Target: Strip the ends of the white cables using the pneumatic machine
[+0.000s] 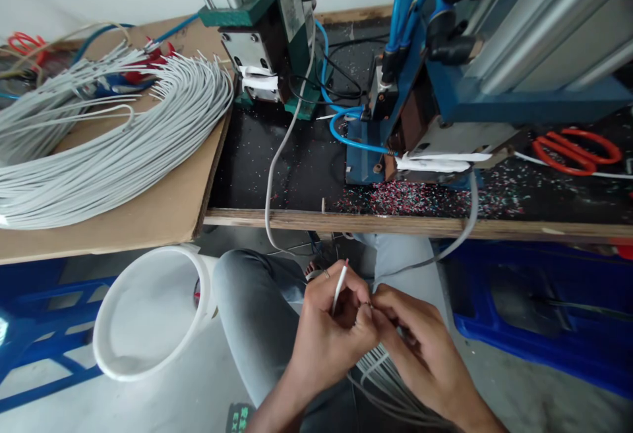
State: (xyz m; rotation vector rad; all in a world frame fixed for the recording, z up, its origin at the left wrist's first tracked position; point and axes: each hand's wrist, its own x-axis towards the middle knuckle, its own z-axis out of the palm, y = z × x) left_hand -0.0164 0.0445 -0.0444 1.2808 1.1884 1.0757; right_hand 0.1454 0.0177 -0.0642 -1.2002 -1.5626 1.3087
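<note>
Over my lap my left hand (331, 337) and my right hand (422, 347) meet, fingertips touching. A short length of white cable (339, 288) sticks up between the fingers of my left hand, with a small reddish tip. Thumb and forefinger of my right hand are pinched together against my left fingertips; whatever lies in that pinch is too small and covered to tell. Below both hands a bundle of grey cables (383, 374) rests across my lap, partly hidden by the right hand.
A large coil of grey cable (163, 136) lies on cardboard (198, 182) at left. A green press (277, 37) and a blue press (445, 103) stand on the black bench (297, 176), strewn with coloured scraps. Orange-handled scissors (576, 151) lie right. A white bucket (106, 337) and blue crate (544, 347) flank my legs.
</note>
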